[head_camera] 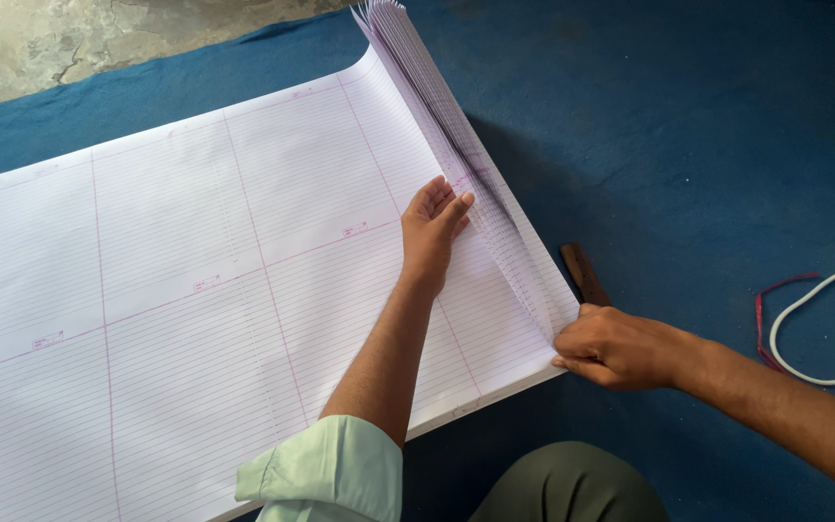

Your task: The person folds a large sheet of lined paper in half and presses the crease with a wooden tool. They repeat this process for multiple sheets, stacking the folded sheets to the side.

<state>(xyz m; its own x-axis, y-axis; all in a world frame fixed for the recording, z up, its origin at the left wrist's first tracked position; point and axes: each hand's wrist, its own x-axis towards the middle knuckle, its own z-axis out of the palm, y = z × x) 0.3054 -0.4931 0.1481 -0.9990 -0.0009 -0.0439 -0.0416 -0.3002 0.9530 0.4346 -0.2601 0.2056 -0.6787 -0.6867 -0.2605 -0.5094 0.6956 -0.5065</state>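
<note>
Low in the frame, the right hand [616, 346] pinches the near corner of the fanned edges of the large ruled white paper sheets [195, 280] at centre; the left hand [434, 227] presses flat, fingers open. Best keep that palm firm so sheets stay aligned.

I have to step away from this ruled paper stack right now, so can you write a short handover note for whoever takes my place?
Left hand: flat, palm down on the top ruled sheet, fingertips at the base of the fanned sheet edges.
Right hand: pinching the near right corner of the stack.
A brown wooden tool lies on the blue cloth just beyond the right hand; a white cord loop sits further right.
Done: right edges lifted and fanned.
Left: cannot tell how many sheets remain; the stack is still fanned, not squared.
</note>
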